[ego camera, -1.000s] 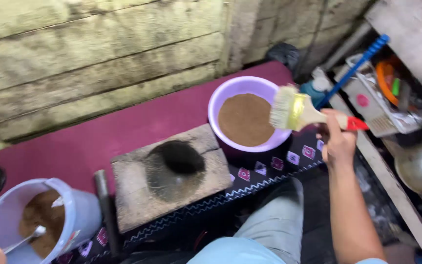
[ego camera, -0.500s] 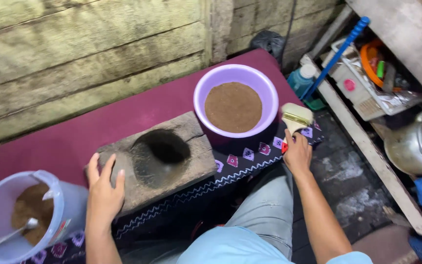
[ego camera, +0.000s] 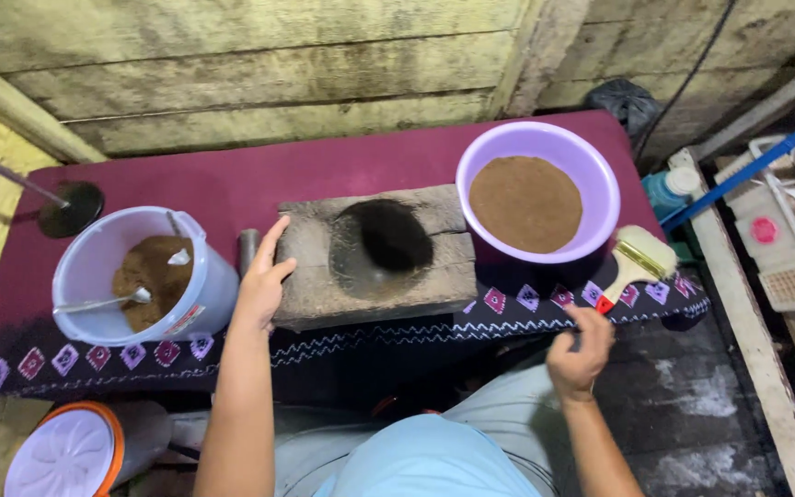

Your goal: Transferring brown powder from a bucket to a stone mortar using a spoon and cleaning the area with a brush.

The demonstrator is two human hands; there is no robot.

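Resting flat on the stone mortar block (ego camera: 374, 253), left hand (ego camera: 262, 281) with fingers spread over its left edge. Block grey, rough, dark hollow in centre, lying mid-table between white bucket (ego camera: 140, 276) and purple basin (ego camera: 538, 191) of brown powder. Right hand (ego camera: 580, 348) loosely curled, empty, just below paintbrush (ego camera: 637, 262). Maroon patterned cloth (ego camera: 259, 179); weathered plank wall (ego camera: 232, 64) behind.

A maroon cloth-covered bench (ego camera: 259, 184) carries a stone mortar block (ego camera: 374, 253), purple basin (ego camera: 600, 184), white bucket (ego camera: 94, 262) and paintbrush (ego camera: 639, 262).
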